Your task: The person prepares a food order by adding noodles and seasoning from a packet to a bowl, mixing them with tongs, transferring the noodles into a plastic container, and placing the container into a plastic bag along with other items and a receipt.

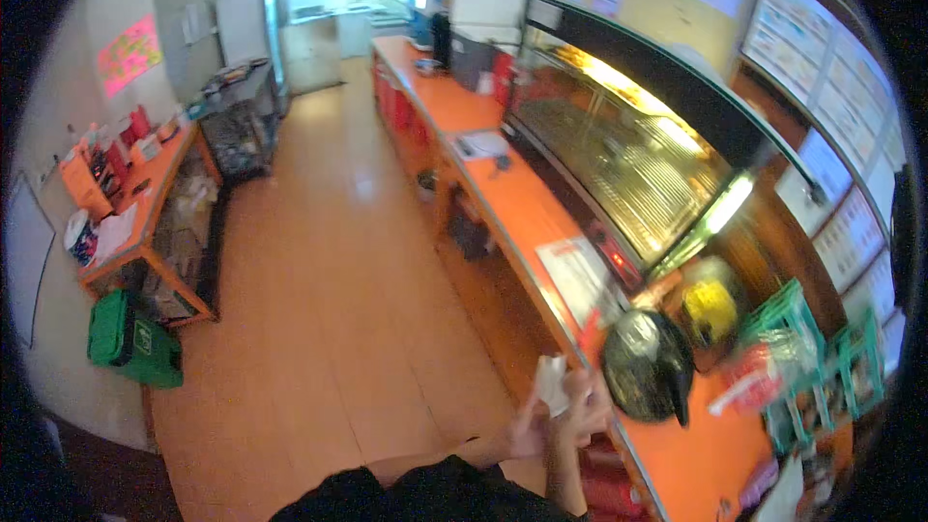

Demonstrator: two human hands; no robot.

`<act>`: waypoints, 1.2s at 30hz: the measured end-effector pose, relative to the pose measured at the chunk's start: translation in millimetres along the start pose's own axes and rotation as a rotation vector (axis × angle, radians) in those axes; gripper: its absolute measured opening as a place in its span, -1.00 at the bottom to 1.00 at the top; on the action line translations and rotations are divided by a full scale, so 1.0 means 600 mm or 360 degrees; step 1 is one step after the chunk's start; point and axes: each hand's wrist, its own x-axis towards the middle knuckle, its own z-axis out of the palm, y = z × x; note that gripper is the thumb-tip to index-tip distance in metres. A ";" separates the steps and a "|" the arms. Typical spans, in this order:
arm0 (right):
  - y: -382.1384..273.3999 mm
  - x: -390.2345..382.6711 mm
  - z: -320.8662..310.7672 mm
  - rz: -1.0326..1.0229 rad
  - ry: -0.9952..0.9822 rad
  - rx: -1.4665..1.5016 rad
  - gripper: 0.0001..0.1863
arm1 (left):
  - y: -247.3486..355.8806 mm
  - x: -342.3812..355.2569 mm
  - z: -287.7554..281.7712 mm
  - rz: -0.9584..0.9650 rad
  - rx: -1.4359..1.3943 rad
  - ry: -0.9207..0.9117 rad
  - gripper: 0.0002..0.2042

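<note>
My two hands are together in front of me, beside the near edge of the orange counter, and both are blurred. A crumpled white napkin (552, 387), paper or thin cloth, is between them. My left hand (528, 431) closes on its lower left side, and my right hand (584, 410) closes round it from the right. Single fingers cannot be made out. Just right of my hands, a round black pan or bowl (646, 367) with a shiny inside rests on the counter (691, 464).
A lit glass display warmer (628, 150) stands along the counter, with a white sheet (578, 275) before it. Behind the black pan are a yellow-topped container (709, 309) and green racks (788, 329). A green bin (135, 340) stands below an orange side table (145, 222) at left.
</note>
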 end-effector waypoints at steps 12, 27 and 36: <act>0.180 0.168 0.783 -0.0139 -0.1349 0.0040 -0.67 | 0.782 0.119 -0.171 0.1396 0.1496 0.1075 -0.65; 0.677 0.265 1.428 0.1841 -0.1592 0.0438 -0.63 | 1.458 0.382 -0.215 0.1069 0.0919 0.1401 -0.77; 1.304 0.384 1.454 0.2292 -0.0320 -0.0142 -0.58 | 1.716 0.710 -0.588 0.0435 0.2500 0.1248 -0.79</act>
